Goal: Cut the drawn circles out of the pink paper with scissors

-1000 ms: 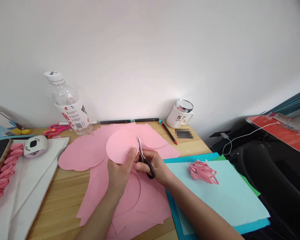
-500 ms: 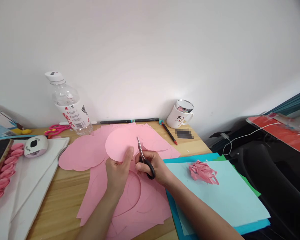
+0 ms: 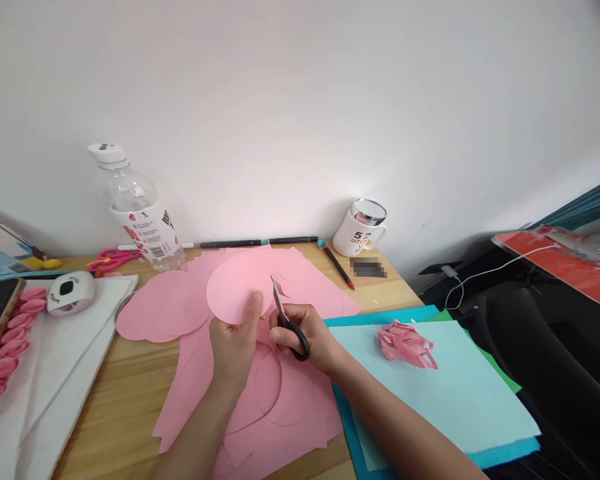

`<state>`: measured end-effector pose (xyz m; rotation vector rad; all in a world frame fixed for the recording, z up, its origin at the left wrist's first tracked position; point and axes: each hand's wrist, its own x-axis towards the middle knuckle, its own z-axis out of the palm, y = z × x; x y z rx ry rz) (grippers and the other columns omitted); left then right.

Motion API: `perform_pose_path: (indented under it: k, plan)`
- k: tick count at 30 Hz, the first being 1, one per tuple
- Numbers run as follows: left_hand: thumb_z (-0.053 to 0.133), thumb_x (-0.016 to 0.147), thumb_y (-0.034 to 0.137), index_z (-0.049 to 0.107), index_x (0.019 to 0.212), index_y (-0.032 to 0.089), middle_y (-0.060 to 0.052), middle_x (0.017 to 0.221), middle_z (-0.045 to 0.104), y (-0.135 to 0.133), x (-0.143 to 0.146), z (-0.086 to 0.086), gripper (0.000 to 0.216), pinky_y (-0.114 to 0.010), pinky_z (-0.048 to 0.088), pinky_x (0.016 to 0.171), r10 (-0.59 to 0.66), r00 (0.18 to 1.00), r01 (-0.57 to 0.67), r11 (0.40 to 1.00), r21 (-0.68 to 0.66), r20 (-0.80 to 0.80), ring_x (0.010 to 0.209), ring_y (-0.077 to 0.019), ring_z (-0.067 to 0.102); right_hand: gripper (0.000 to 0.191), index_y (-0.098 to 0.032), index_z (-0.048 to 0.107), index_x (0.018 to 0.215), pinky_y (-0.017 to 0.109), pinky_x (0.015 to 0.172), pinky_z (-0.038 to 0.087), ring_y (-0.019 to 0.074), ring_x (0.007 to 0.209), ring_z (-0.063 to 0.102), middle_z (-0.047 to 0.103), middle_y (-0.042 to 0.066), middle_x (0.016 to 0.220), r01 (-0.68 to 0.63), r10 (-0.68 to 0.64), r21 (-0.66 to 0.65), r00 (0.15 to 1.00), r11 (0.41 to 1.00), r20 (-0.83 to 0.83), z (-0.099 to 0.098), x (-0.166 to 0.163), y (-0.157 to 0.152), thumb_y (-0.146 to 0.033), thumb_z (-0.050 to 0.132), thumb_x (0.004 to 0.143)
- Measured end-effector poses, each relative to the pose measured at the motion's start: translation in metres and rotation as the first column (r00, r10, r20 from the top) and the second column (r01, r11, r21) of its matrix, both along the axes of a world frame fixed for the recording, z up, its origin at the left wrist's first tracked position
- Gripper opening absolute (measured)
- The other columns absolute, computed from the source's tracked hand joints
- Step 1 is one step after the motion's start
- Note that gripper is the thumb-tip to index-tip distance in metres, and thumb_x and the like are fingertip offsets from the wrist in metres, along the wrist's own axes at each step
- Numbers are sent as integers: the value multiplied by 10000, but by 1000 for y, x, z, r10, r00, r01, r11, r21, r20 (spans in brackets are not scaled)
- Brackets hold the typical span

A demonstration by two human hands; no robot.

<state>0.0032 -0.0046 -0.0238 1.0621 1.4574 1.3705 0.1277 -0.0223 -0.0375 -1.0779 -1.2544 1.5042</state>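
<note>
Above the pink sheets [image 3: 300, 400], the left hand [image 3: 235, 347] pinches a pink paper disc [image 3: 236, 290] between thumb and fingers. At the disc's four o'clock the right hand [image 3: 307, 327] grips black-handled scissors [image 3: 282, 311], blades aimed near twelve. From that hand, crumpled pink strips [image 3: 407, 343] lie at three on pale blue paper [image 3: 445, 407]; a white mug [image 3: 356, 232] stands at one.

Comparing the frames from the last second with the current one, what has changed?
The left hand and the pink disc it holds have shifted slightly left. The tips of the scissors in the right hand have also moved a little left. Nothing was picked up or released. The bottle and mug stayed put.
</note>
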Motion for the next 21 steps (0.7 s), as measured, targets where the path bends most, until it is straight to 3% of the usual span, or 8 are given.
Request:
perform_pose_path:
  k: [4,8,11,21]
  plan:
    - [705,645,380,682,889,142,-83,907,730,0,1,-2,341,-263,544,700,20,997,-23,999,43,70,860,-213,675,387,-156,514,588,227,447,267,76,436,366,448,-46,456,-32,32,9,999,999,1,-1,-1,0,-471,731,644]
    - [718,622,341,691,839,135,-80,854,736,-1,1,0,301,-286,558,687,-28,997,27,1000,14,76,812,-222,684,397,-154,548,700,218,461,249,68,481,325,427,-60,525,2,-1,27,1000,1000,-16,-1,1,3,-472,763,598]
    - [717,606,326,698,795,135,-71,794,738,-2,2,4,269,-293,565,661,-79,994,79,997,6,77,765,-224,689,421,-163,508,656,215,462,237,67,510,286,391,-62,549,25,-25,60,1000,998,1,1,2,4,-481,772,574]
    - [716,581,341,699,802,134,-81,815,738,-2,3,9,304,-306,562,667,-71,993,72,997,-4,91,775,-235,687,435,-160,520,655,218,463,232,69,515,286,388,-56,546,30,-31,61,999,998,16,6,1,3,-524,745,579]
